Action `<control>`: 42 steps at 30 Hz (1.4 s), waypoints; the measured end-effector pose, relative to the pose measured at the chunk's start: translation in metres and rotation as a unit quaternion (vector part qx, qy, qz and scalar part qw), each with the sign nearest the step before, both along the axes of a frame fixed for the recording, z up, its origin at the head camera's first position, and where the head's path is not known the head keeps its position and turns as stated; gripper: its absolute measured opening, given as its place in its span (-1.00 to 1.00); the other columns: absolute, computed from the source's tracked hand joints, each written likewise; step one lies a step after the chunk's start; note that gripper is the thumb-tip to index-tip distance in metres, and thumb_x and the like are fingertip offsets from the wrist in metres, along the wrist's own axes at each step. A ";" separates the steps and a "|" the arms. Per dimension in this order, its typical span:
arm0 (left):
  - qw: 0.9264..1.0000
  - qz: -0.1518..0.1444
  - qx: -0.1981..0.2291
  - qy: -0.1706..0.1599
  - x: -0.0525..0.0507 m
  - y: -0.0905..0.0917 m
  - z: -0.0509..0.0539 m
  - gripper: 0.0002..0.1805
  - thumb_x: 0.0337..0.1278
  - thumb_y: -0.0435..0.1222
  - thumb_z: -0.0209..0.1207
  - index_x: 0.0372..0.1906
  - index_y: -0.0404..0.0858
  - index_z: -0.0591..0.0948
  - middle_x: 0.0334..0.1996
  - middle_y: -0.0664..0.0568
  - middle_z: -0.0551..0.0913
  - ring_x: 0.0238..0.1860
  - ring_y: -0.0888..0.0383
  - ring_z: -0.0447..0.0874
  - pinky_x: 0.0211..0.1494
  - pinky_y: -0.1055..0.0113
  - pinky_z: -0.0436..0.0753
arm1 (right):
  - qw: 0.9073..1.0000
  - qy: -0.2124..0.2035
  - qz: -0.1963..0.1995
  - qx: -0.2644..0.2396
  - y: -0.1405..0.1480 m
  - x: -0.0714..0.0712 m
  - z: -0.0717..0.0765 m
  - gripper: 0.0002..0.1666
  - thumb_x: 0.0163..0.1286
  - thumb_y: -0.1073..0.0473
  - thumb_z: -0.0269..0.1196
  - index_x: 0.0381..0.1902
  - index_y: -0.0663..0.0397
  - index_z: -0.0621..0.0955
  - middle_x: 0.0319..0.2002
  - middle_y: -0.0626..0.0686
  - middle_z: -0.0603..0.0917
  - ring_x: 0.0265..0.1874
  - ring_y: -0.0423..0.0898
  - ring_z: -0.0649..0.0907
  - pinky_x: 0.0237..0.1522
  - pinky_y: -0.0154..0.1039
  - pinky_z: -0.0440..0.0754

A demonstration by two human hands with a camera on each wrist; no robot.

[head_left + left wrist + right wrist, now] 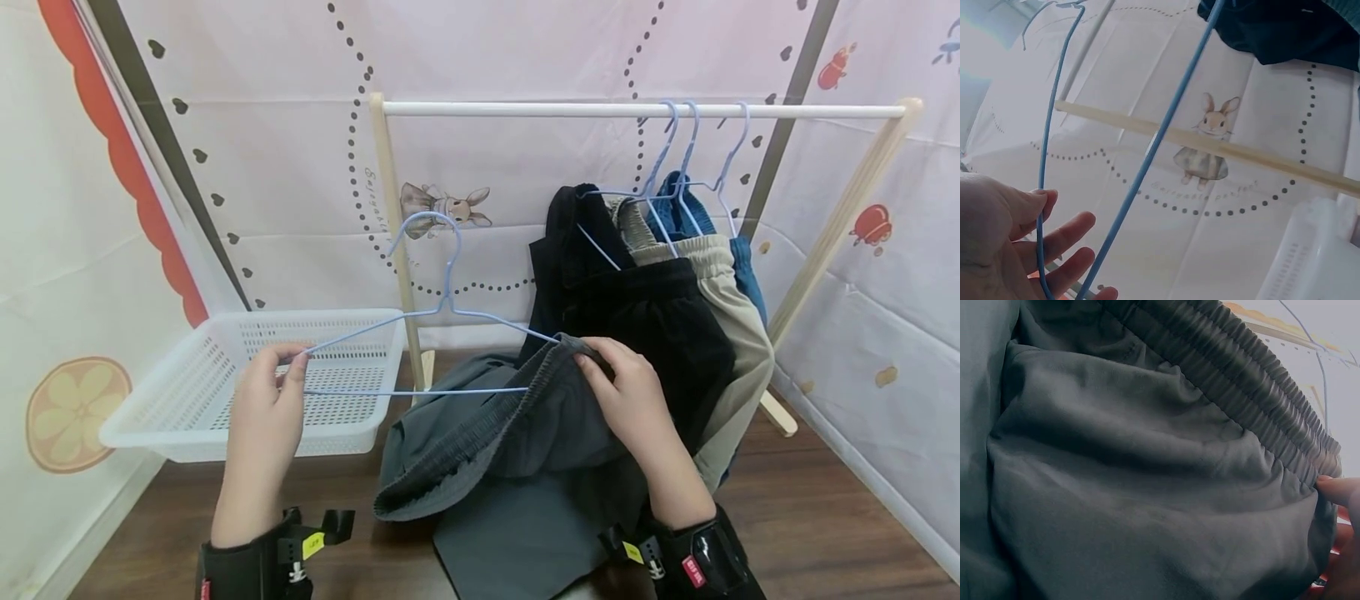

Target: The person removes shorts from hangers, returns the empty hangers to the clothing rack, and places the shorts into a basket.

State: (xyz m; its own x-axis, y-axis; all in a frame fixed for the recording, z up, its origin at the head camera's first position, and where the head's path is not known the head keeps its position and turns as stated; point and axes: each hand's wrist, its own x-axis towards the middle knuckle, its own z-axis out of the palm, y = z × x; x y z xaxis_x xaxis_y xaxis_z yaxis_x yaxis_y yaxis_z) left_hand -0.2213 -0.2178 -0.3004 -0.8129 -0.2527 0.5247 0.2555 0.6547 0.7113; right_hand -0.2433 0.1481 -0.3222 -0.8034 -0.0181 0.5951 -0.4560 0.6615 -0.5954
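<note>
A light blue wire hanger [448, 292] is held upright, its hook at the top. My left hand [267, 396] pinches its left end; in the left wrist view the thumb and fingers of that hand [1029, 234] lie around the wire. Grey trousers with an elastic waistband [517, 408] hang from the hanger's right end, which reaches inside the waistband. My right hand [626, 392] pinches the waistband there. Gathered waistband fabric [1254, 381] fills the right wrist view, the thumb on its edge. The left part of the waistband droops below the hanger's bottom bar.
A rack with a white rail [510, 109] and wooden legs stands behind. On its right side hang black trousers [637, 325], beige trousers [738, 308] and a blue garment [750, 267] on blue hangers. A white plastic basket [157, 417] sits at the left on the brown wooden surface.
</note>
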 end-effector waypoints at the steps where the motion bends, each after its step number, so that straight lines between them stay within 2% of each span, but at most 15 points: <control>1: 1.000 0.001 0.006 0.003 0.000 -0.001 0.000 -0.62 0.52 -0.22 -0.11 0.12 -0.46 0.46 0.19 -0.33 0.44 0.23 -0.31 0.38 0.14 -0.31 0.39 | 1.000 -0.006 0.000 -0.002 0.001 0.000 0.000 -0.75 0.42 0.23 0.22 0.02 0.15 0.64 0.01 0.14 0.66 0.02 0.10 0.60 0.10 0.11 0.46; 8: 0.999 0.027 0.032 0.033 0.001 -0.008 0.000 -0.61 0.51 -0.25 -0.10 0.11 -0.51 0.46 0.18 -0.35 0.42 0.28 -0.27 0.32 0.17 -0.30 0.37 | 1.000 -0.024 -0.003 -0.009 0.004 -0.001 0.000 -0.74 0.43 0.22 0.22 0.03 0.14 0.64 0.02 0.14 0.65 -0.01 0.07 0.60 0.06 0.08 0.51; 12: 0.997 0.034 0.044 0.054 0.000 -0.009 0.001 -0.62 0.50 -0.27 -0.09 0.08 -0.55 0.47 0.14 -0.36 0.44 0.26 -0.25 0.31 0.18 -0.29 0.36 | 0.999 -0.035 -0.010 -0.014 0.005 -0.002 0.000 -0.73 0.45 0.19 0.20 0.04 0.12 0.64 0.02 0.13 0.64 -0.01 0.06 0.60 0.07 0.08 0.51; 16: 0.996 0.037 0.046 0.062 0.001 -0.009 0.001 -0.62 0.49 -0.28 -0.09 0.07 -0.55 0.48 0.14 -0.35 0.45 0.27 -0.21 0.28 0.21 -0.26 0.33 | 0.999 -0.046 -0.013 -0.015 0.005 -0.002 0.000 -0.72 0.47 0.16 0.17 0.06 0.12 0.63 0.04 0.14 0.63 0.01 0.08 0.58 0.10 0.10 0.48; 26: 0.995 0.052 0.058 0.056 0.004 -0.015 0.001 -0.61 0.49 -0.25 -0.08 0.13 -0.51 0.46 0.20 -0.31 0.39 0.32 -0.17 0.26 0.18 -0.26 0.40 | 0.999 -0.051 -0.017 -0.003 0.006 -0.003 0.000 -0.73 0.46 0.18 0.19 0.05 0.11 0.63 0.05 0.13 0.63 0.02 0.08 0.58 0.13 0.11 0.47; 31: 0.994 0.064 0.055 0.065 0.004 -0.017 0.003 -0.61 0.49 -0.26 -0.08 0.12 -0.52 0.48 0.17 -0.32 0.41 0.30 -0.15 0.26 0.24 -0.23 0.35 | 0.999 -0.049 -0.018 -0.005 0.006 -0.003 0.000 -0.74 0.45 0.20 0.20 0.04 0.10 0.64 0.04 0.12 0.64 0.02 0.08 0.58 0.12 0.09 0.47; 36: 0.994 0.068 0.056 0.060 0.005 -0.018 0.004 -0.61 0.50 -0.26 -0.10 0.12 -0.53 0.48 0.15 -0.32 0.43 0.30 -0.12 0.23 0.27 -0.21 0.29 | 0.999 -0.048 -0.017 -0.004 0.007 -0.003 0.001 -0.75 0.46 0.20 0.19 0.03 0.09 0.65 0.03 0.11 0.64 0.03 0.07 0.58 0.12 0.09 0.46; 38: 0.994 0.069 0.060 0.054 0.005 -0.019 0.004 -0.59 0.50 -0.25 -0.11 0.13 -0.52 0.47 0.17 -0.32 0.42 0.32 -0.14 0.22 0.27 -0.23 0.28 | 0.999 -0.041 -0.017 -0.004 0.008 -0.002 0.002 -0.76 0.46 0.19 0.19 0.02 0.07 0.66 0.02 0.09 0.65 0.02 0.05 0.58 0.11 0.07 0.47; 42: 0.993 0.088 0.061 0.048 0.006 -0.025 0.005 -0.57 0.51 -0.22 -0.13 0.17 -0.49 0.46 0.22 -0.28 0.41 0.36 -0.10 0.18 0.29 -0.21 0.25 | 0.999 -0.022 -0.027 -0.006 0.012 -0.001 0.004 -0.79 0.47 0.22 0.16 -0.04 0.08 0.68 -0.10 0.07 0.68 -0.13 -0.01 0.61 -0.07 -0.02 0.54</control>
State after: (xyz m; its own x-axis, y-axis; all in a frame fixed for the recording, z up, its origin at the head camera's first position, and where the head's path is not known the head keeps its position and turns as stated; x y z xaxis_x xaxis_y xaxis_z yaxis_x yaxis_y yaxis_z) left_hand -0.2152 -0.2424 -0.2954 -0.6988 -0.4523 0.5542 0.2153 0.6059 0.7659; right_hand -0.2445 0.1598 -0.3179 -0.8280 0.0333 0.5597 -0.3929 0.6776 -0.6217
